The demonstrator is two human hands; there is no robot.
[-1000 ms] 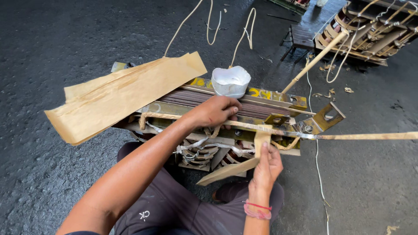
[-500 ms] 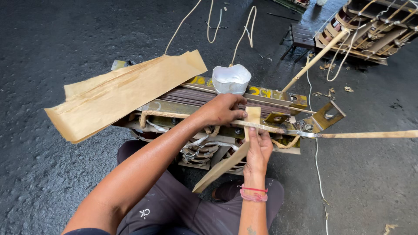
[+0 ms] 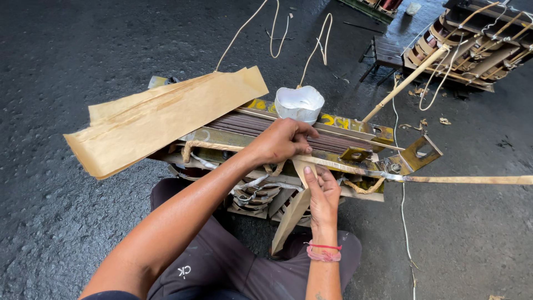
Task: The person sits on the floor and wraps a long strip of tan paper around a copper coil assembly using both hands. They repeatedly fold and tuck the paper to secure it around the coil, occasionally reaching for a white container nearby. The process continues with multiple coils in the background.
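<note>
1. Left hand (image 3: 280, 141) laid palm-down on top of the transformer core (image 3: 288, 130), fingers curled over the stacked dark laminations and pressing near the front edge; no separate item seen gripped in it.
2. Right hand (image 3: 321, 194) raised from below, palm toward the core, fingers together and nearly straight, flat against a tan paper strip (image 3: 297, 208) — thumb side hidden, so a full grip cannot be confirmed; strip held against the front of the core by finger pressure.
3. Paper strip running from under the left hand down and leftward past the right wrist, lower end hanging free in front of the lap.
4. Red thread band (image 3: 323, 251) around the right wrist.
5. Transformer core lying on its side on the floor (image 3: 83, 55), directly in front of the seated person's knees; yellow-painted clamp frame along the top, perforated metal bracket (image 3: 419, 153) at the right end.
6. Folded sheets of tan insulating paper (image 3: 161, 119) resting on the left half of the core, overhanging toward the left.
7. White cup-shaped container (image 3: 300, 103) standing on the far edge of the core, just beyond the left hand.
8. Long flat tape (image 3: 472, 179) stretching from the core's right end out to the right edge of view.
9. Pale cords (image 3: 272, 28) trailing from the core across the dark floor.
10. Second wound core assembly (image 3: 472, 44) at upper right, well apart — a thin stick leaning from it toward the near core.
</note>
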